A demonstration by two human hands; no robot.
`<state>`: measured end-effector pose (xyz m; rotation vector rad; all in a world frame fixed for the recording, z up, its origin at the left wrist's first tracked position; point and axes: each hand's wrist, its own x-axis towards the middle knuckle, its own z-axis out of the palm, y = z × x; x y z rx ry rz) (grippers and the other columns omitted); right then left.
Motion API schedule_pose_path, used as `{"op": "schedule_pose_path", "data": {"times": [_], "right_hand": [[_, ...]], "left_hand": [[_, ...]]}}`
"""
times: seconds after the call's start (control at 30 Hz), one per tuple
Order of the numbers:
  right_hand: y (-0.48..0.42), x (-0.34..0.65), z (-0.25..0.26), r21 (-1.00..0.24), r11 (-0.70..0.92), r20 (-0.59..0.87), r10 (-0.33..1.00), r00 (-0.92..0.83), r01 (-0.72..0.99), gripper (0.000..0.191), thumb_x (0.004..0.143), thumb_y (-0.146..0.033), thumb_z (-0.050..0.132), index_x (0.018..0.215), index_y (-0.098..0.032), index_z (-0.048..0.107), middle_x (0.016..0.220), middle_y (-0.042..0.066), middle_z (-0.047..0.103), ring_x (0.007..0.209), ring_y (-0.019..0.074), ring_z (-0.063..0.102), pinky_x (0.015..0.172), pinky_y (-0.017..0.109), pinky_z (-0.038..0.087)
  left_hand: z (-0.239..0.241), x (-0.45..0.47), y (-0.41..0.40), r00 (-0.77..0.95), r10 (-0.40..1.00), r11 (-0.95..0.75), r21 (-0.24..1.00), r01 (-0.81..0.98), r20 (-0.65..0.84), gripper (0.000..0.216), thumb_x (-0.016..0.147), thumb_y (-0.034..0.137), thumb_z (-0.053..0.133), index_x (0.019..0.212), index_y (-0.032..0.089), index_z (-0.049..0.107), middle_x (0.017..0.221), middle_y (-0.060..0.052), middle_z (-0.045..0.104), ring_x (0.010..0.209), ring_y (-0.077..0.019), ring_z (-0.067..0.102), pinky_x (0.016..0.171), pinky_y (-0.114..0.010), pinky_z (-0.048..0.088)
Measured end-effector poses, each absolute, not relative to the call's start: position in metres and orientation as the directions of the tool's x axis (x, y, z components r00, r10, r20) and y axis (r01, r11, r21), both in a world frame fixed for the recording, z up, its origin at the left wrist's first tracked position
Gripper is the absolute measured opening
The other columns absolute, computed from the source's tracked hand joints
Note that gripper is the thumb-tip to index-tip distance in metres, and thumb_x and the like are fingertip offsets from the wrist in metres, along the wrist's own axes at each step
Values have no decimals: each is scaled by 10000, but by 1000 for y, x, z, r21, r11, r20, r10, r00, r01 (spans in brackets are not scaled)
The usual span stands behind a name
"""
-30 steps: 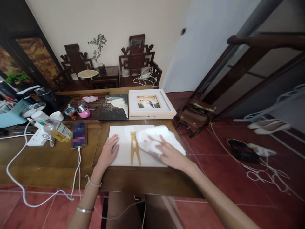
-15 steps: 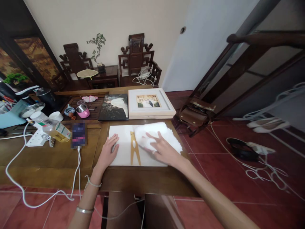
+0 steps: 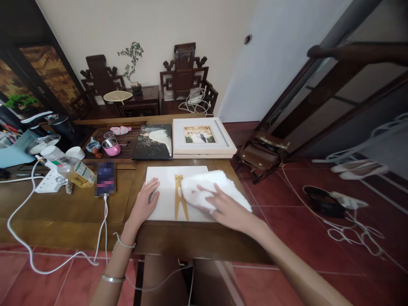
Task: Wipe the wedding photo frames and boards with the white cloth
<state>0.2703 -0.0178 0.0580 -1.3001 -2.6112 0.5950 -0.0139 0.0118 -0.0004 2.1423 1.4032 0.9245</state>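
A white board lies flat on the wooden table, with a gold clothespin-shaped piece standing out on its middle. My left hand rests on the board's left edge, fingers stretched flat. My right hand presses down on a white cloth that covers the board's right half, fingers spread over it.
Behind the board lie a white framed photo and a dark photo print. A phone on a white cable, a bottle, a power strip and a pink pot stand left. A brown bag and cables lie on the red floor.
My right hand slid the cloth up and leftward on the board, then back down toward the near right edge. My left hand stayed in place.
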Motion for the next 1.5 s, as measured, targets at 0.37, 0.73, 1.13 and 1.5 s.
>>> {"op": "schedule_pose_path", "data": {"times": [0.37, 0.73, 1.13, 1.5], "right_hand": [[45, 249, 39, -308, 509, 119, 859, -499, 804, 244, 740, -69, 413, 868, -128, 612, 1204, 186, 597, 1351, 307, 279, 1049, 605, 170], [-81, 270, 67, -476, 573, -88, 723, -685, 667, 222, 681, -21, 425, 678, -191, 568, 1333, 62, 529, 1375, 242, 231, 1152, 516, 35], [45, 213, 37, -423, 409, 137, 911, -389, 809, 286, 876, -187, 359, 996, -126, 611, 1256, 160, 568, 1369, 307, 231, 1069, 646, 54], [-68, 204, 36, -336, 726, 89, 659, -747, 600, 298, 647, -102, 516, 865, -174, 707, 1500, 88, 265, 1396, 340, 73, 1073, 657, -17]], "left_hand": [[1, -13, 12, 262, 920, -391, 657, 645, 290, 352, 884, 251, 454, 1209, 181, 571, 1338, -96, 525, 1296, -204, 426, 1134, -468, 228], [-1, -12, 11, 261, 919, -393, 658, 643, 295, 352, 888, 246, 449, 1212, 185, 571, 1343, -100, 520, 1300, -215, 419, 1130, -477, 232], [-2, -14, 13, 262, 913, -407, 650, 642, 313, 354, 880, 244, 457, 1212, 191, 567, 1331, -97, 532, 1295, -209, 427, 1129, -479, 235], [-3, -14, 13, 284, 912, -410, 639, 651, 295, 376, 891, 244, 437, 1250, 190, 536, 1357, -95, 505, 1308, -206, 409, 1133, -484, 220]]}}
